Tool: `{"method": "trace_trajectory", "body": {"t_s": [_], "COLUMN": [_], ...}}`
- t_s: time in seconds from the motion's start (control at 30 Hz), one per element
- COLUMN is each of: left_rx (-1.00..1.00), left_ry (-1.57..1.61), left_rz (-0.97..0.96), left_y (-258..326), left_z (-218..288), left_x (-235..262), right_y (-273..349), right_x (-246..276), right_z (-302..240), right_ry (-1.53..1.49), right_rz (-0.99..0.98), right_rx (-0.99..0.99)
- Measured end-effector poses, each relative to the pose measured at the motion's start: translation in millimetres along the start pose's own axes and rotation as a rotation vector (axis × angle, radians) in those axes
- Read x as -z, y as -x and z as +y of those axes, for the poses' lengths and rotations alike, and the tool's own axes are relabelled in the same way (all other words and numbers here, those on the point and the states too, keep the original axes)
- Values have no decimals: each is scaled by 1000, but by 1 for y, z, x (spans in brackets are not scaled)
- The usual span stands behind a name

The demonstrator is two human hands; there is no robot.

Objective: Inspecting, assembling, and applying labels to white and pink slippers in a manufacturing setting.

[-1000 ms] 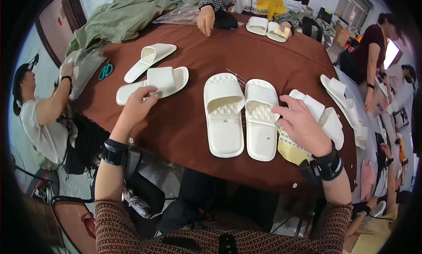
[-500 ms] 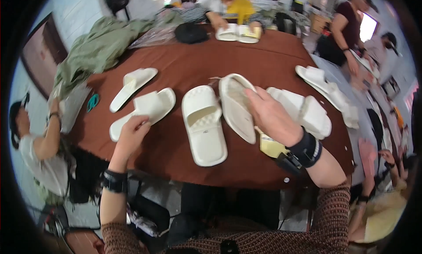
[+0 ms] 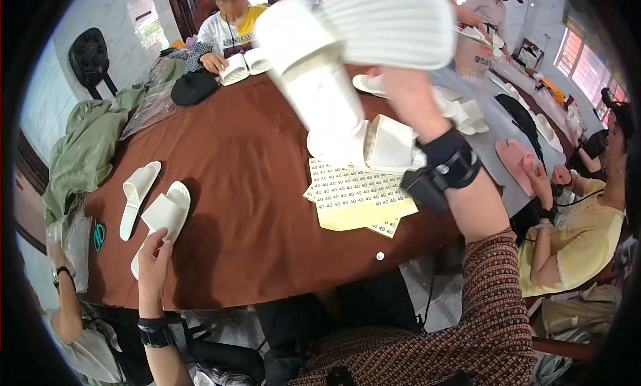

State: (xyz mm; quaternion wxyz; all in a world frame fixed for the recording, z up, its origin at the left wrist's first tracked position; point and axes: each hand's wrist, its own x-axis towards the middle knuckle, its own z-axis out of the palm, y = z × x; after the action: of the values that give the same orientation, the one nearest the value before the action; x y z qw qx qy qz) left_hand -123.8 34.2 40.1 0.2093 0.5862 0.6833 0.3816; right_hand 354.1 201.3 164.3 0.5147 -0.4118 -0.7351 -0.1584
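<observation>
A pair of white slide slippers (image 3: 394,29) is raised above the far right of the table, one with its ribbed sole showing, the other hanging at a slant. My right hand (image 3: 410,99) grips the pair from below; motion smears it and the slippers hide its fingertips. My left hand (image 3: 155,256) is at a white slipper (image 3: 168,212) on the left side, thumb and fingers pinched over its lower part. Whether anything small is in that pinch cannot be made out. A narrower white slipper (image 3: 139,199) lies just beyond it.
Yellow label sheets (image 3: 360,199) lie by more white slippers (image 3: 390,142) on the brown cloth (image 3: 247,219). Teal scissors (image 3: 99,238) rest at the left edge. Across the table a person handles slippers near a black cap (image 3: 193,89). Others work at the right-hand table.
My right hand has lifted the two middle slippers off the cloth, up and away from me. My left hand stays by the left slippers. The view has turned to the right.
</observation>
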Motion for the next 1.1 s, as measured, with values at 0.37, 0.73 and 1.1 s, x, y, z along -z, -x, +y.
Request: {"method": "trace_trajectory", "body": {"t_s": [0.37,0.73,1.1], "left_rx": [-28,-210,-286], "left_ry": [6,34,-422], "left_rz": [-71,-315,193], "left_y": [-16,5,-75], "left_z": [21,108,17], "left_x": [-26,-84,18], "right_y": [53,54,78], "right_x": [99,117,122], "right_z": [177,65,-46], "right_ry": [133,-248,-448], "right_rz": [-113,-401,-789], "right_rx": [-541,-285,-272]}}
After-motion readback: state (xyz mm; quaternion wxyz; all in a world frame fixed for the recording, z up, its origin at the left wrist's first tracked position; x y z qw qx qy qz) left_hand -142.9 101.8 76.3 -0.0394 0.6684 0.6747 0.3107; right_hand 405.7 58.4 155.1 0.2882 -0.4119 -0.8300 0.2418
